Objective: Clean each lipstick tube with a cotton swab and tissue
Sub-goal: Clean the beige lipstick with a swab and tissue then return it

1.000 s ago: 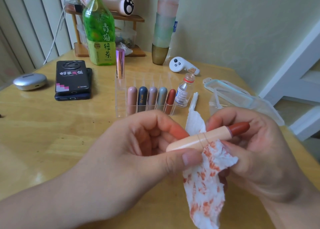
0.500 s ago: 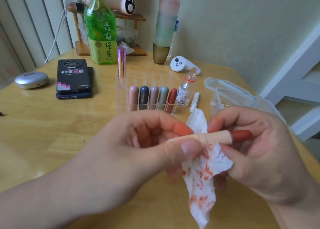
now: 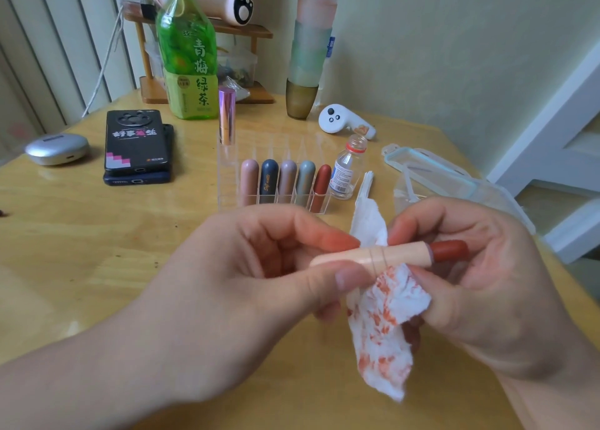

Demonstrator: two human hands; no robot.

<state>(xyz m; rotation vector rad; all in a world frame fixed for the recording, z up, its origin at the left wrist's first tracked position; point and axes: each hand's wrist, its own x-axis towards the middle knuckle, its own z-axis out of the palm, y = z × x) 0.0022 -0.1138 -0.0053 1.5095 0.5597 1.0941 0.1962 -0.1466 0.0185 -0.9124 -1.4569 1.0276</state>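
Note:
A peach lipstick tube (image 3: 389, 254) with its red stick out at the right end lies level between my hands. My left hand (image 3: 259, 277) pinches the tube's left end between thumb and forefinger. My right hand (image 3: 480, 283) holds a white tissue (image 3: 386, 319) stained red against the tube's underside and right end. Several capped lipsticks (image 3: 285, 182) stand in a clear organizer (image 3: 233, 176) behind. Cotton swabs (image 3: 365, 186) lie beside a small bottle (image 3: 345, 169).
On the wooden table (image 3: 81, 234) are two stacked phones (image 3: 136, 147), a silver case (image 3: 56, 148), a green tea bottle (image 3: 188, 56), a pink metallic tube (image 3: 226, 116), a white controller (image 3: 344, 122) and a clear plastic lid (image 3: 431, 169) at the right.
The tube has tipped from slanting up-right to level. My right hand's fingers have shifted the tissue along it.

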